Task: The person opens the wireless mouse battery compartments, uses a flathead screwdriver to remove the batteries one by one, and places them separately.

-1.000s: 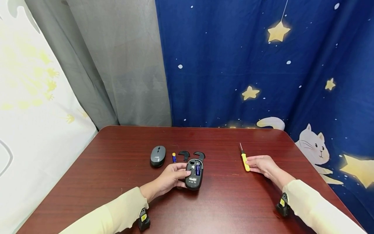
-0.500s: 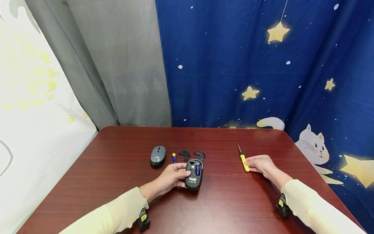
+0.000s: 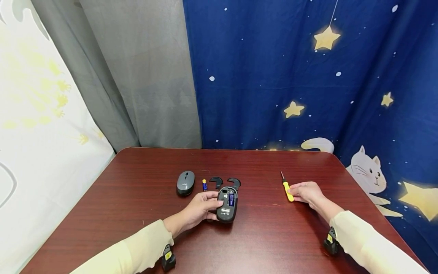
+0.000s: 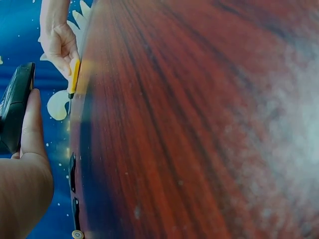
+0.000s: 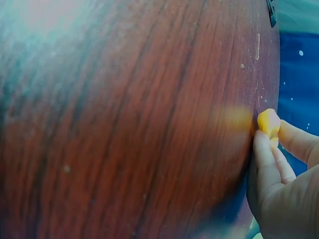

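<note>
My left hand [image 3: 202, 205] grips a black computer mouse [image 3: 226, 211], its underside facing up, by the left edge. The battery slot of that mouse is uncovered, and a blue battery [image 3: 231, 198] lies inside it. At the right, my right hand [image 3: 305, 193] pinches the yellow handle of a screwdriver [image 3: 288, 191], whose thin shaft points away toward the back of the table. In the right wrist view, thumb and fingers hold the butt end of the yellow handle [image 5: 269, 122]. The left wrist view shows the held mouse [image 4: 16, 109] side-on, clear of the tabletop.
Behind the held mouse lie two black cover pieces [image 3: 216, 181] and a loose blue-and-yellow battery [image 3: 204, 185]. A second grey mouse [image 3: 185, 183] sits upright to their left. The brown table [image 3: 150, 171] ends at curtains along its back edge.
The screwdriver's tip has swung slightly left and then back right, with small movements of my right hand. My left hand and the mouse in it have stayed put.
</note>
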